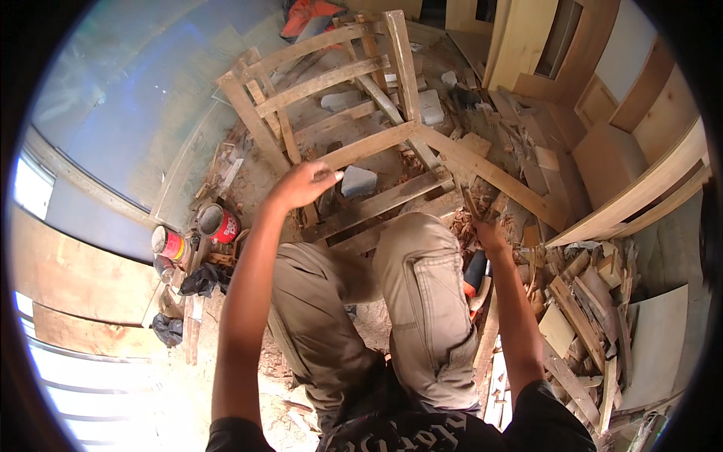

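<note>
A bare wooden chair frame point(369, 147) stands in front of my knees, its posts joined by curved slats point(324, 83) at the far side. My left hand point(301, 187) is at the left end of its near rail, fingers curled at the joint and thumb pointing right. Some of those fingers are hidden from view. Right of my knee, my right hand point(491, 235) is closed around a slim brown stick-like thing point(470, 202) that points up toward the frame's near right corner. Its far end is hard to make out.
Two open paint cans point(219, 224) point(170, 245) and black plastic bags point(202, 280) stand at left. Wood offcuts point(584, 309) pile up at right, below wooden panels point(610, 162). An orange-and-black tool point(474, 275) lies beside my right knee. Grey blocks point(358, 182) sit within the frame.
</note>
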Action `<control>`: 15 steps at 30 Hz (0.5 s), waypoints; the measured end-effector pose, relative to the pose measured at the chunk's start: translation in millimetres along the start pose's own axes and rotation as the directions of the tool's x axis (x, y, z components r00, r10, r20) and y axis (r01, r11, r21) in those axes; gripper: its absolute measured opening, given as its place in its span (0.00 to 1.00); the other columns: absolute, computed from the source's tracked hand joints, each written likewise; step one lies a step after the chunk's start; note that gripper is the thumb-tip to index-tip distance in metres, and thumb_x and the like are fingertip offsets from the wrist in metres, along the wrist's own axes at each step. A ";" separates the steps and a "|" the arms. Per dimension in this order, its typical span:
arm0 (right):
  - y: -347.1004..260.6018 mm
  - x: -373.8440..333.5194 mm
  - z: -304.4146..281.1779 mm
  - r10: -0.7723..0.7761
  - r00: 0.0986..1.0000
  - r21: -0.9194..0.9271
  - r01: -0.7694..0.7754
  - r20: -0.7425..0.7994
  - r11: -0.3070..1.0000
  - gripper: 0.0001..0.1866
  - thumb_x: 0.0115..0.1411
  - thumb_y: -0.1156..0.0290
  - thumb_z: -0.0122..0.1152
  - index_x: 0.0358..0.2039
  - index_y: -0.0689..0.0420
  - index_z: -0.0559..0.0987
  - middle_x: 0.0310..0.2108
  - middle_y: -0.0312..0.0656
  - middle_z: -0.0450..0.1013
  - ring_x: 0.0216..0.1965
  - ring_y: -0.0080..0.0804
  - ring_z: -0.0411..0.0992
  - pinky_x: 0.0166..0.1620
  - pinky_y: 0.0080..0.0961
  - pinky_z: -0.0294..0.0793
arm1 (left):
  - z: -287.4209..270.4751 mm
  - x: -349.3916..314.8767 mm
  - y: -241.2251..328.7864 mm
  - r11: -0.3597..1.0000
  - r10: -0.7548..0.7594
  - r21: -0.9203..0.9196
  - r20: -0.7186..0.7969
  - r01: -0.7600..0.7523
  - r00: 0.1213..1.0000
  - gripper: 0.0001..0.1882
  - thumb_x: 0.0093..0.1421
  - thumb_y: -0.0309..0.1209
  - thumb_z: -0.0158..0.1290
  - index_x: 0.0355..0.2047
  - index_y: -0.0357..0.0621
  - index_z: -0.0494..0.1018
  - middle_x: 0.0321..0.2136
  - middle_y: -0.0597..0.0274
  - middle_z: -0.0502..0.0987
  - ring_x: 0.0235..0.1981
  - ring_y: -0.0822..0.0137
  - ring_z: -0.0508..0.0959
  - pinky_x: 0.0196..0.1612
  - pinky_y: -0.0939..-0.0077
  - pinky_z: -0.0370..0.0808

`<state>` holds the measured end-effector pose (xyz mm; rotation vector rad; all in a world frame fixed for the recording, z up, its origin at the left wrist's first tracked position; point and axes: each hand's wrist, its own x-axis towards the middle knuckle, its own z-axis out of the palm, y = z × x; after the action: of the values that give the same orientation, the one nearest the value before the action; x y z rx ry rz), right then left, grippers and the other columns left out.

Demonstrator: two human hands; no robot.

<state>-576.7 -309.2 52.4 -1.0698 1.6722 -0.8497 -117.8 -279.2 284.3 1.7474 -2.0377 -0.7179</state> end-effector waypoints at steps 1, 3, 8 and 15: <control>0.6 -13.8 3.2 0.026 1.000 -0.045 -0.026 0.006 0.999 0.21 0.60 0.56 0.56 0.27 0.63 0.81 0.19 0.44 0.75 0.22 0.34 0.75 0.27 0.35 0.71 | 3.5 -16.0 2.1 0.998 0.028 -0.057 -0.042 -0.030 0.999 0.28 0.64 0.53 0.54 0.45 0.37 0.77 0.40 0.48 0.82 0.47 0.56 0.81 0.50 0.64 0.75; 23.1 -28.7 7.6 -0.044 0.985 -0.293 -0.007 -0.165 0.956 0.22 0.60 0.55 0.56 0.26 0.63 0.82 0.23 0.51 0.77 0.30 0.43 0.79 0.34 0.40 0.75 | 23.6 -39.2 8.3 0.983 0.017 -0.178 -0.122 -0.038 0.992 0.25 0.65 0.50 0.54 0.45 0.37 0.77 0.39 0.49 0.82 0.46 0.58 0.81 0.47 0.66 0.75; 86.7 -65.6 43.2 -0.213 0.942 -0.625 0.004 -0.259 0.781 0.16 0.59 0.61 0.54 0.34 0.63 0.80 0.32 0.62 0.78 0.41 0.57 0.79 0.45 0.45 0.78 | 120.0 -79.4 -53.4 0.967 -0.188 -0.247 -0.557 0.055 0.809 0.17 0.65 0.43 0.56 0.38 0.39 0.79 0.30 0.45 0.80 0.30 0.62 0.80 0.38 0.68 0.75; 158.9 -87.3 20.1 -0.176 0.969 -0.654 0.019 -0.174 0.756 0.17 0.56 0.70 0.54 0.46 0.61 0.76 0.42 0.59 0.77 0.46 0.60 0.75 0.48 0.48 0.75 | 88.6 -70.3 17.9 0.728 -0.266 -0.602 -0.690 -0.329 0.674 0.16 0.69 0.38 0.52 0.31 0.37 0.75 0.24 0.65 0.78 0.25 0.77 0.74 0.32 0.79 0.71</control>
<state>-585.3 -169.7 -64.9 -1.5881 2.2046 -0.4524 -171.1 -195.4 227.3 1.2158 -1.0103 -0.5072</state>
